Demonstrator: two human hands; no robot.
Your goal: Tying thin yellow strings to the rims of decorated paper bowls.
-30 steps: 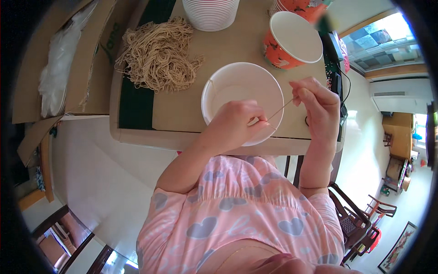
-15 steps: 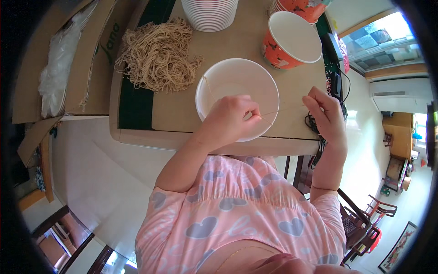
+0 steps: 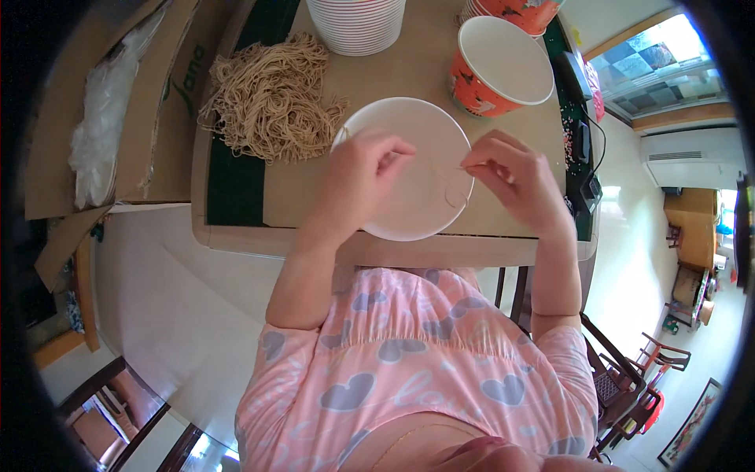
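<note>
A white paper tub [image 3: 417, 206] stands at the near table edge, its open top facing me. Above its left side, my left hand [image 3: 363, 179] has its fingers bent together in a pinch, slightly smeared, and whatever they may hold is hidden. Over the right rim, my right hand [image 3: 515, 179] pinches a thin string, whose short end pokes out from the fingertips. A loose curl of string [image 3: 456, 198] hangs by the tub's right rim. More string [image 3: 346, 132] shows at the left rim, beside my left hand.
A tangled heap of beige string [image 3: 271, 102] lies left of the tub. Behind stand a stack of white tubs [image 3: 358, 27] and an orange-patterned tub [image 3: 484, 94]. An open cardboard box [image 3: 177, 102] with clear plastic flanks the table's left. Black cables and devices [image 3: 583, 189] line its right edge.
My left hand has left the right rim and moved left. My right hand has come left to the tub's rim. The string is no longer stretched between them.
</note>
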